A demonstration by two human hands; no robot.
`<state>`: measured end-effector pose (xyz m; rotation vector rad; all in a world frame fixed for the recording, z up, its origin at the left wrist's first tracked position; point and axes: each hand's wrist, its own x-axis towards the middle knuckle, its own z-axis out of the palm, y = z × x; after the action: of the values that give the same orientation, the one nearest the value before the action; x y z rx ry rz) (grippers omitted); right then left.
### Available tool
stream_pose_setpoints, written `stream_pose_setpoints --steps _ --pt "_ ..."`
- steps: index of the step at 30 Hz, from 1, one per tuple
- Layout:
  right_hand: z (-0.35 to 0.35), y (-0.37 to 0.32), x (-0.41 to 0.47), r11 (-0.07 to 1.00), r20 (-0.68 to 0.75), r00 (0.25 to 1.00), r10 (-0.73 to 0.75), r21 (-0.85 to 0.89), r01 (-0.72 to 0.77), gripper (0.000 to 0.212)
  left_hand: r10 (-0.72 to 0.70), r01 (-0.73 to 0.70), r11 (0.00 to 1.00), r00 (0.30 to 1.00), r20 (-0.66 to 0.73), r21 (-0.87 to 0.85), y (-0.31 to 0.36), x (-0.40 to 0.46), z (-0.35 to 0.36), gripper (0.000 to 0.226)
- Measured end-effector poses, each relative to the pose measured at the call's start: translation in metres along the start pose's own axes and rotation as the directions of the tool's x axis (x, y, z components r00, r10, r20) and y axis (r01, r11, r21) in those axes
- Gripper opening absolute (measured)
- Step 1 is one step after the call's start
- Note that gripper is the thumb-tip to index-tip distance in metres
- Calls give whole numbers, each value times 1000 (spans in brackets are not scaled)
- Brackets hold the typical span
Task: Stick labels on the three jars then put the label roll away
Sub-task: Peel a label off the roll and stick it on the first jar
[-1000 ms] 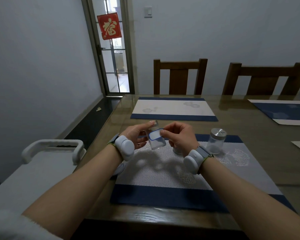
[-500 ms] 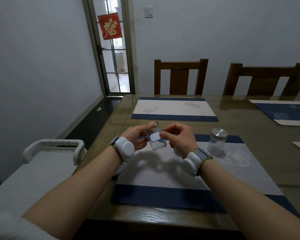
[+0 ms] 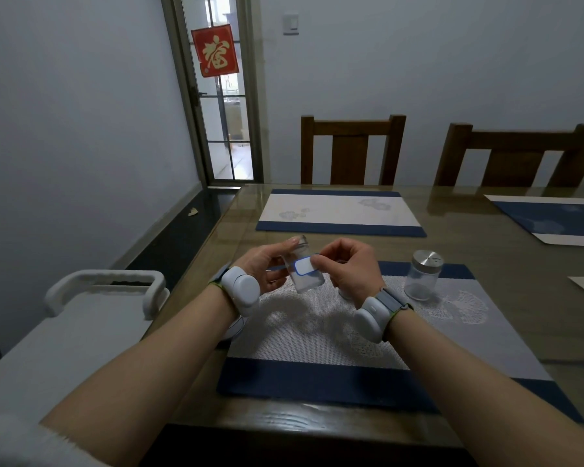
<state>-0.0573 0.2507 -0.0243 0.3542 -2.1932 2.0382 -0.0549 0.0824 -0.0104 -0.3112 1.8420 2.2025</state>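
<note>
My left hand point(image 3: 270, 264) holds a small clear jar point(image 3: 305, 281) tilted in the air above the placemat point(image 3: 317, 338). A white label with a blue border point(image 3: 303, 266) lies on the jar's side, and the thumb of my right hand point(image 3: 346, 264) presses on the label's right end. A second jar with a metal lid point(image 3: 422, 276) stands upright on the mat to the right. Part of a third jar point(image 3: 345, 294) shows behind my right hand. A white round thing point(image 3: 235, 328), perhaps the label roll, peeks out under my left wrist.
The wooden table point(image 3: 469, 237) carries more placemats at the back point(image 3: 338, 212) and far right point(image 3: 553, 220). Two wooden chairs point(image 3: 351, 150) stand behind it. A white cart with a handle point(image 3: 102, 288) sits to the left of the table.
The label has gone from hanging at the jar's front to lying flatter on its side, with my right thumb sliding over it. Both hands stay in the same place.
</note>
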Motion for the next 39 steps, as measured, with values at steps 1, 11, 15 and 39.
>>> stream_pose_setpoints --steps 1,11,15,39 --pt "0 -1 0 1000 1 1000 -7 -7 7 17 2 -2 1000 1000 2 -2 0 0 0 34" --pt "1 0 -1 999 -26 999 -45 -12 44 15 -9 8 1000 1000 24 14 1 -2 0 30" --pt "1 -1 -1 998 -28 998 -57 -40 56 16 -2 1 1000 1000 24 11 0 -3 1 32" --pt "9 -6 -15 920 -124 969 -213 -359 156 18 33 -33 999 999 15 -11 1 -9 0 39"
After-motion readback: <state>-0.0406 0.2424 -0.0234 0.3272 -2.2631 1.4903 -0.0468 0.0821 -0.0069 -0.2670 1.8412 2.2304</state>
